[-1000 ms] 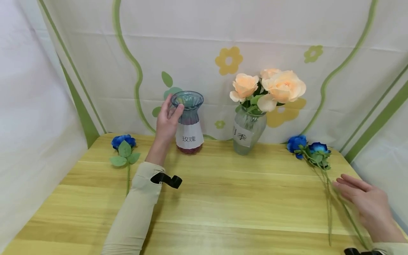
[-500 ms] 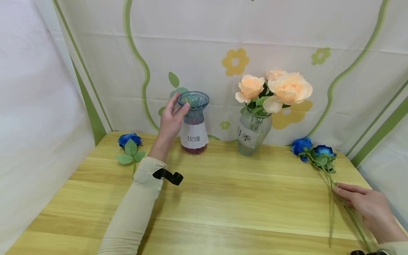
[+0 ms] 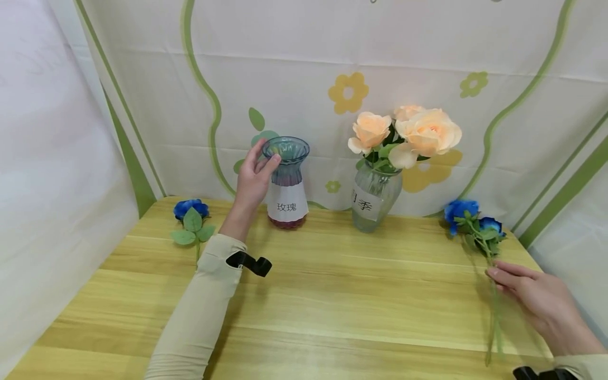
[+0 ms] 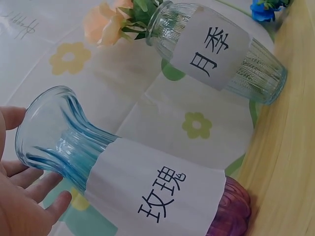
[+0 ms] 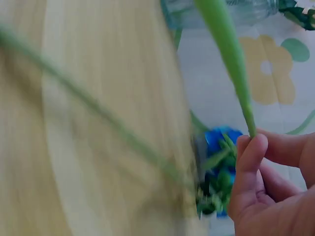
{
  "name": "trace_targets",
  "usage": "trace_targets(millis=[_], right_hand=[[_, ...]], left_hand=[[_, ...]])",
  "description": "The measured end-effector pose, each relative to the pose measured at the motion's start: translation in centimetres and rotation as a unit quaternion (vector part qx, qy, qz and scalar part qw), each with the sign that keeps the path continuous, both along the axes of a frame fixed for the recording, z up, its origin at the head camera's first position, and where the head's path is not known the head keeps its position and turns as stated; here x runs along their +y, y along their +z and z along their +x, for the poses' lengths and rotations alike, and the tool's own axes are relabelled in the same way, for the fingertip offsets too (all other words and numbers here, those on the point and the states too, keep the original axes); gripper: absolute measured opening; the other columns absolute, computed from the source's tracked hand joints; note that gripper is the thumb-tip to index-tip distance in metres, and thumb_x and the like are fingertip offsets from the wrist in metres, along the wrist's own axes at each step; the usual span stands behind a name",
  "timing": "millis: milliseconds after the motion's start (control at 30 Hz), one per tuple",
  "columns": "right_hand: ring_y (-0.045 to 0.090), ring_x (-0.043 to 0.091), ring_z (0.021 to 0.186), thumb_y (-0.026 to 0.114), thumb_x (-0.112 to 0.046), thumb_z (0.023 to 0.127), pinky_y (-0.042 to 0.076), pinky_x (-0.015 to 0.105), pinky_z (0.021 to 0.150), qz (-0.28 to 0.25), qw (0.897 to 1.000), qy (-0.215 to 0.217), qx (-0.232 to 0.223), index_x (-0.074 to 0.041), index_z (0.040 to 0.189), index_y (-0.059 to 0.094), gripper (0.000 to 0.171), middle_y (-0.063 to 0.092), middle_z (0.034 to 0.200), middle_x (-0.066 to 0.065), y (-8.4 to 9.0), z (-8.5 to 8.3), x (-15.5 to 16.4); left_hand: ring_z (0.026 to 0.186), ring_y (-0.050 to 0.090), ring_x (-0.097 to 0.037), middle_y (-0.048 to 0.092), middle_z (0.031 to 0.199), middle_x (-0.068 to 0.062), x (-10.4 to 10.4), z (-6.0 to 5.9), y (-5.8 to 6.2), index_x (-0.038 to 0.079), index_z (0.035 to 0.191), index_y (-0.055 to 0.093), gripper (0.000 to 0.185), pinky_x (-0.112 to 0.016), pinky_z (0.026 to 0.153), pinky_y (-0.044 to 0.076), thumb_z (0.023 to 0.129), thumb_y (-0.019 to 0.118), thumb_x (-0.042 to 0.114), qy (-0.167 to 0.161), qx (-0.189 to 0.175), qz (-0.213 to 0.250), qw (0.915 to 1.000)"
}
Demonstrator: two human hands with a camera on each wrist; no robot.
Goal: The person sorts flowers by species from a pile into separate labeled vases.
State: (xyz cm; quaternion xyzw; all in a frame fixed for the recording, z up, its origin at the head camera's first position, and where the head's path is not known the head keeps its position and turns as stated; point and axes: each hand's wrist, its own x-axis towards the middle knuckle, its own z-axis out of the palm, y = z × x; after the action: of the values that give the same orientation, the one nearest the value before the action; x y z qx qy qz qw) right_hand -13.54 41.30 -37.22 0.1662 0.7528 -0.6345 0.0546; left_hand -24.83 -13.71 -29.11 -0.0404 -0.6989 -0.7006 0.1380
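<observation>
My left hand [image 3: 253, 182] lies around the flared rim of a glass vase [image 3: 287, 174], blue above and purplish at its base, with a paper label. In the left wrist view, the vase's neck [image 4: 81, 142] is between thumb and fingers. At the right, thumb and fingers of my right hand [image 3: 537, 298] pinch the green stem [image 5: 236, 78] of a blue rose [image 3: 461, 211], its head tilted up slightly from the table. Another blue rose [image 3: 491, 226] is close by it; its stem lies along the table. Which flower head belongs to the pinched stem is partly hidden by overlapping leaves.
A clear glass vase [image 3: 377, 198] with several peach flowers [image 3: 427, 132] stands right of the blue vase. One more blue rose [image 3: 191, 210] lies left of my left forearm. All stand or lie on a wooden table [image 3: 351, 301] before a patterned cloth backdrop [image 3: 285, 79].
My right hand has closed its fingers on a rose stem and raised it slightly, shifting a blue flower head. The left hand stays at the vase; the head view has shifted a little.
</observation>
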Motion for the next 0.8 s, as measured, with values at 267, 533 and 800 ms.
trace_targets(millis=[267, 533, 800], right_hand=[[0.078, 0.007, 0.087, 0.063, 0.006, 0.102, 0.063, 0.02, 0.076, -0.218, 0.974, 0.006, 0.059, -0.026, 0.096, 0.084, 0.04, 0.079, 0.095, -0.012, 0.0, -0.1, -2.5], [0.076, 0.012, 0.086, 0.06, 0.005, 0.104, 0.064, 0.022, 0.077, -0.303, 0.949, -0.011, 0.082, -0.019, 0.099, 0.084, 0.034, 0.081, 0.099, -0.007, 0.0, -1.1, -5.8], [0.076, 0.016, 0.087, 0.059, -0.004, 0.107, 0.065, 0.027, 0.078, -0.372, 0.922, -0.035, 0.098, -0.008, 0.1, 0.081, 0.024, 0.079, 0.095, 0.002, 0.2, -1.4, -7.9]], left_hand=[[0.159, 0.038, -0.024, 0.028, 0.177, 0.001, 0.1, 0.1, 0.0, 0.023, 0.169, 0.03, 0.071, -0.042, 0.131, 0.033, 0.107, 0.063, 0.034, -0.001, 0.001, 0.009, 1.0], [0.157, 0.042, -0.023, 0.03, 0.176, 0.001, -0.4, 0.0, -0.1, 0.024, 0.168, 0.033, 0.069, -0.042, 0.13, 0.035, 0.106, 0.064, 0.031, 0.009, -0.006, 0.017, 0.9998], [0.155, 0.044, -0.023, 0.034, 0.175, -0.001, 0.1, -0.1, 0.1, 0.021, 0.167, 0.035, 0.069, -0.041, 0.13, 0.034, 0.105, 0.066, 0.028, 0.008, 0.0, 0.03, 0.9995]])
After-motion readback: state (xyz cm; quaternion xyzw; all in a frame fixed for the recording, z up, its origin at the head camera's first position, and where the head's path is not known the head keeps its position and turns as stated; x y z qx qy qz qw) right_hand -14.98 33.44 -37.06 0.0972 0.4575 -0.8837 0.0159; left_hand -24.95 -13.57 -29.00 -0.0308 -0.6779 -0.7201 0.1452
